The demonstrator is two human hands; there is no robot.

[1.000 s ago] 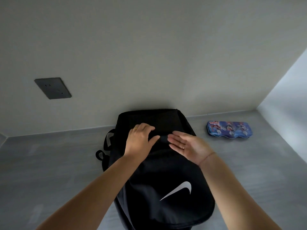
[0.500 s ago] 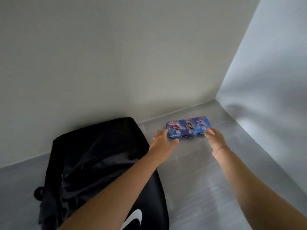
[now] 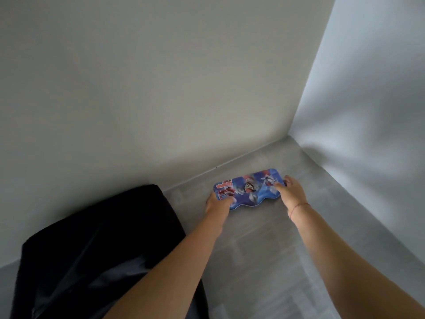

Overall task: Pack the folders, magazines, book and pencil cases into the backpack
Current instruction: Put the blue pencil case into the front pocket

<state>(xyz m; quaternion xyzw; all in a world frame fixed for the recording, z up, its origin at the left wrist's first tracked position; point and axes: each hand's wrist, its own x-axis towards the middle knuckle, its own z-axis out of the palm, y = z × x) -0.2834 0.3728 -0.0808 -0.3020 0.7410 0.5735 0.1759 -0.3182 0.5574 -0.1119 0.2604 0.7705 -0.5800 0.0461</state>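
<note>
A blue pencil case [image 3: 249, 188] with red and white cartoon print lies on the grey surface near the back wall. My left hand [image 3: 217, 204] grips its left end, thumb on top. Its right end is held by my right hand [image 3: 292, 191], thumb on the lid and fingers curled round the far edge. A black backpack [image 3: 96, 254] lies to the left, partly under my left forearm; its opening is not visible.
The grey surface [image 3: 264, 261] runs into a corner where the back wall [image 3: 161, 100] meets a pale side wall [image 3: 368, 111] on the right, close behind the pencil case.
Both hands left the backpack, reached right to the pencil case and now grip its two ends. My view has swung right, so the backpack sits at the lower left.
</note>
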